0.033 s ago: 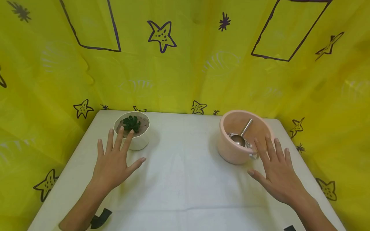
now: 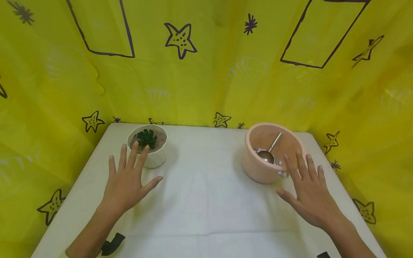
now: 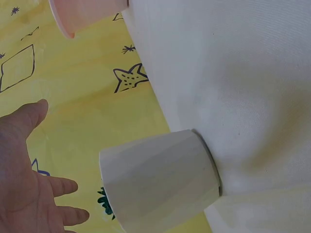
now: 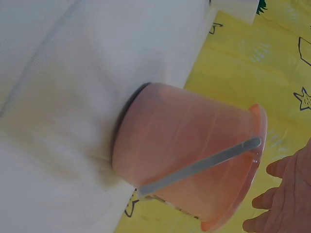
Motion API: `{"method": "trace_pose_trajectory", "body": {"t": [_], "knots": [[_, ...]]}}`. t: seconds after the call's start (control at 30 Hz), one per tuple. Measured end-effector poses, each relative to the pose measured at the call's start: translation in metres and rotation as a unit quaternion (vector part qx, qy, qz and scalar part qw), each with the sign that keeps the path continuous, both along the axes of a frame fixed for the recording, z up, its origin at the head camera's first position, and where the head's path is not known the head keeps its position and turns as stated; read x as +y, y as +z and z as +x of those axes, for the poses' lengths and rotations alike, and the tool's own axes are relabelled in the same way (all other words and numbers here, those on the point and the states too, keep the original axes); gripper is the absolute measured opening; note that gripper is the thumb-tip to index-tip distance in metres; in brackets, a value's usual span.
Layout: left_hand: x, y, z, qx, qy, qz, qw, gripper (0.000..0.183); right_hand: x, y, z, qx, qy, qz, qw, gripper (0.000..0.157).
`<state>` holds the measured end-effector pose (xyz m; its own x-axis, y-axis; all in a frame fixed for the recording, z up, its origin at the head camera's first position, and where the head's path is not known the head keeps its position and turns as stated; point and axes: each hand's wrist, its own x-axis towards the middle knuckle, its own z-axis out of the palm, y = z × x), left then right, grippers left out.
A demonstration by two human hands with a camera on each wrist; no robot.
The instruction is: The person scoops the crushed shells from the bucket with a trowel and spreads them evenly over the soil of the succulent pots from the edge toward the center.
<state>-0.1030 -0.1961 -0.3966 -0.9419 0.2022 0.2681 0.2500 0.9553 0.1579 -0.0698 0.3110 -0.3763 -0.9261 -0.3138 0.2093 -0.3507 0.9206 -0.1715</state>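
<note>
My left hand [image 2: 124,186] hovers with straight, spread fingers above the table, near a white faceted pot [image 2: 156,159]. In that pot a dark green succulent [image 2: 146,137] stands in greyish soil; two fingertips overlap it in the head view. The left wrist view has the hand apart from the pot [image 3: 155,179]. On the other side my right hand [image 2: 311,199], also spread and holding nothing, is beside a pink bucket [image 2: 258,171]. Its fingers overlap the bucket's rim in the head view, but the right wrist view shows a gap. A metal scoop [image 2: 266,156] lies on white pebbles [image 2: 277,162] inside.
A white cloth covers the table [image 2: 203,186]. Yellow curtain [image 2: 206,71] with starfish drawings hangs behind it and along both sides. The bucket's grey handle [image 4: 199,167] hangs down its side. Black straps [image 2: 113,244] show by the wrists.
</note>
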Motion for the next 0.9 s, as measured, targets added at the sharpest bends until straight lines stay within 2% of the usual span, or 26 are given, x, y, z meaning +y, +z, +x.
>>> {"method": "trace_pose_trajectory", "body": {"t": [0.53, 0.77, 0.9], "knots": [[0.001, 0.001, 0.001, -0.002, -0.003, 0.005, 1.0000, 0.101, -0.002, 0.002, 0.000, 0.007, -0.001, -0.012, 1.000, 0.112], [0.007, 0.000, -0.002, -0.002, -0.031, 0.039, 0.9988, 0.100, -0.002, -0.001, -0.002, -0.003, -0.005, -0.030, 1.000, 0.113], [0.012, -0.002, -0.002, -0.021, -0.050, 0.064, 0.9965, 0.100, -0.003, 0.000, -0.003, -0.008, -0.012, -0.070, 0.997, 0.110]]}}
